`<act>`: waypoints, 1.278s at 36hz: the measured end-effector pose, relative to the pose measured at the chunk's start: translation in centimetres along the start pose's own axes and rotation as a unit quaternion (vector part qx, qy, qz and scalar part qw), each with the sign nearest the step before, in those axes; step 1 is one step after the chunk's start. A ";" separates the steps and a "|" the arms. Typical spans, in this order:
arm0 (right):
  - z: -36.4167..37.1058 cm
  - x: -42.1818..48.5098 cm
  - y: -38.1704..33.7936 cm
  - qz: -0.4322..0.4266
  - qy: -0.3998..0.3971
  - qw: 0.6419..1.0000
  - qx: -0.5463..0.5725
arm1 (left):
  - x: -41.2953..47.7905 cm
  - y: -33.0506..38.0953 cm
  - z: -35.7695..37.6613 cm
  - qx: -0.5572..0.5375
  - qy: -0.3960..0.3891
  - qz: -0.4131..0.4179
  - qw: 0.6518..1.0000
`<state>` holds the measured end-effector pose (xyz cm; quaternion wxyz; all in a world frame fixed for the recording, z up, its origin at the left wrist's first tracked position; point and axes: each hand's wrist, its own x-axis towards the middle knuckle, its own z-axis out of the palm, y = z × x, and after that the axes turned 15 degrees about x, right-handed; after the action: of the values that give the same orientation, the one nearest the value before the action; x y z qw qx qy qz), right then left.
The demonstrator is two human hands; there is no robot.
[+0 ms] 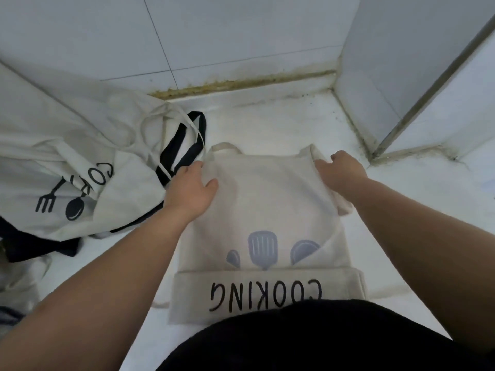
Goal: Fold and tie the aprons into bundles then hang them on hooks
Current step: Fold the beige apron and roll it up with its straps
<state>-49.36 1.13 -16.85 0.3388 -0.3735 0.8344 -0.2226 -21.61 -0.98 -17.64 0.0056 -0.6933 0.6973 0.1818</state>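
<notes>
The white tabletop (281,121) ran to a tiled wall (214,36), with discoloured sealant along the joint. A loose heap of aprons (67,162) occupied the left of the tabletop, cream cloth with dark fork and spoon print, and a black strap (182,145) looped across its near-right edge.

The folded apron (267,199) lay flat at the centre of the tabletop, directly in front of the person and just beside the heap. Its near edge was turned up in a band bearing the word COOKING (265,294), read upside down from the head view, with pale blue utensil prints (262,247) above it.

The left hand (190,191) grasped the apron's far-left edge, thumb on top of the cloth. The right hand (342,172) grasped the far-right corner, fingers curled over bunched fabric. A cream loop (225,147) protruded at the far edge, between the hands.
</notes>
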 end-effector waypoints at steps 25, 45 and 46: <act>2.2 6.2 -5.5 0.070 -0.064 0.991 0.094 | 10.6 4.3 -2.5 -0.242 0.008 -0.034 0.970; 1.5 4.5 -4.9 -0.115 0.040 0.990 0.071 | 9.9 3.1 -3.2 -0.316 0.074 -0.035 0.945; 1.5 4.5 -4.7 -0.091 0.033 0.994 0.057 | 9.8 2.7 -2.8 -0.272 0.069 -0.024 0.959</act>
<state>-48.27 -5.43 -16.70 0.3100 -0.4204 0.7936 -0.3120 -23.98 -11.26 -16.93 -0.2269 -0.6961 0.6032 0.3164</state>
